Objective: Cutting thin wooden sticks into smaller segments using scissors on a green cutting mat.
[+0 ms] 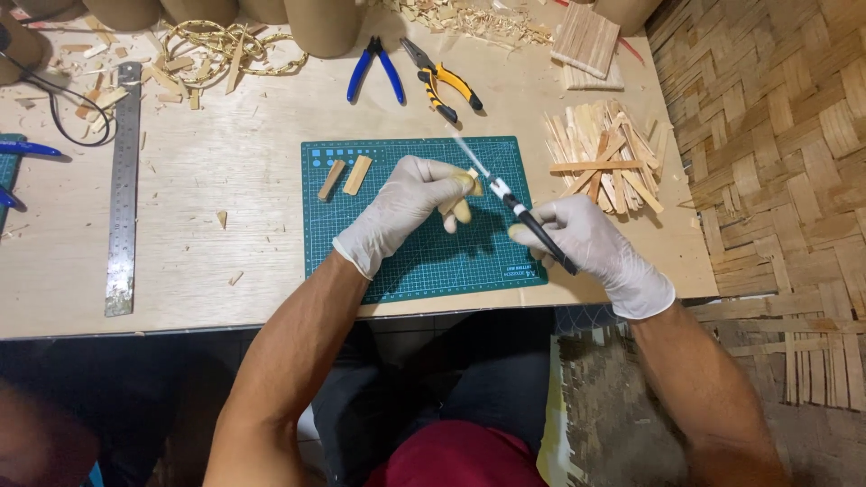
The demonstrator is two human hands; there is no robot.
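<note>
My left hand [408, 206], in a white glove, is closed around a small pale wood piece [471, 183] over the green cutting mat [397, 261]. My right hand [591, 242], also gloved, grips a black-handled craft knife [532, 225] whose blade points up-left and meets the wood piece at my left fingertips. Two short wood strips [345, 177] lie side by side on the mat's upper left.
A pile of wood strips [606, 162] lies right of the mat, with a stacked slat block [586, 41] behind it. Blue-handled pliers [375, 70] and yellow-handled pliers [442, 81] lie at the back. A steel ruler [123, 189] lies at left, among shavings and cardboard tubes [320, 22]. A woven mat [776, 153] covers the floor at right.
</note>
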